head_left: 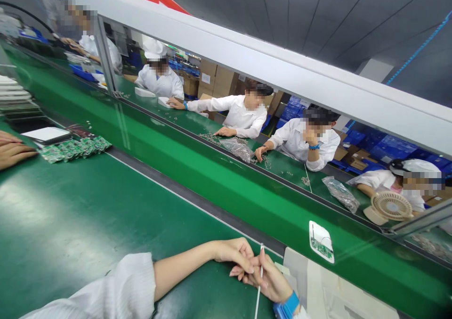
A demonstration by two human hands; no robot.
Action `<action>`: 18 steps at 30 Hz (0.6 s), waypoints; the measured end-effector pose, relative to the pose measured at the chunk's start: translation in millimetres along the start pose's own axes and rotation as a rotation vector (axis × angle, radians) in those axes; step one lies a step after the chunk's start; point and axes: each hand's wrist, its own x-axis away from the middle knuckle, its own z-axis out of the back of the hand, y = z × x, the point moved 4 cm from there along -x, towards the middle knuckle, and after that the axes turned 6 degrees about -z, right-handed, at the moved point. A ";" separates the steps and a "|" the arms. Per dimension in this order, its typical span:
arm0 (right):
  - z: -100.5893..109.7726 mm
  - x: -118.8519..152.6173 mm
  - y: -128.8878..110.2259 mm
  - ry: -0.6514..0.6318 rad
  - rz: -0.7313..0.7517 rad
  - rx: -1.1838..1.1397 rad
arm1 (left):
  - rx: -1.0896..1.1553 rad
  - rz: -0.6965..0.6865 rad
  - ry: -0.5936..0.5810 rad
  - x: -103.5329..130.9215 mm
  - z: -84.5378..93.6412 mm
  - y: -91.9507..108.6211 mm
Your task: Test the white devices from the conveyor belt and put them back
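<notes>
My left hand (235,256) reaches in from the left, its forearm close above the green table. Its fingers are curled, and the thumb and fingertips meet the fingers of my right hand (271,277). My right hand is turned toward it with fingers partly stretched and apart, and a blue strap (290,305) circles its wrist. A thin white line (258,298) runs past the fingers to the belt's edge; it looks like a strip on the table, though I cannot tell for certain. No part or tool shows in either hand.
A green conveyor belt (212,177) crosses beyond my hands, carrying a white case with a circuit board (321,241). Circuit boards (76,148) are piled at left, near another person's hand (14,151). Across the belt, several co-workers sit by bags of small parts (237,149) and a fan (391,206).
</notes>
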 end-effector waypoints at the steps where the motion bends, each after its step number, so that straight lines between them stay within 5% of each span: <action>1: -1.1 0.2 -0.9 -0.001 0.001 0.000 | 0.005 -0.008 0.003 -0.2 -0.1 0.2; 13: 2.3 3.0 1.2 -0.017 0.029 0.058 | 0.055 -0.067 0.041 -1.9 3.5 -0.7; 18: 2.2 4.1 2.4 -0.051 0.031 0.072 | -0.210 -0.151 0.350 -0.8 7.1 0.3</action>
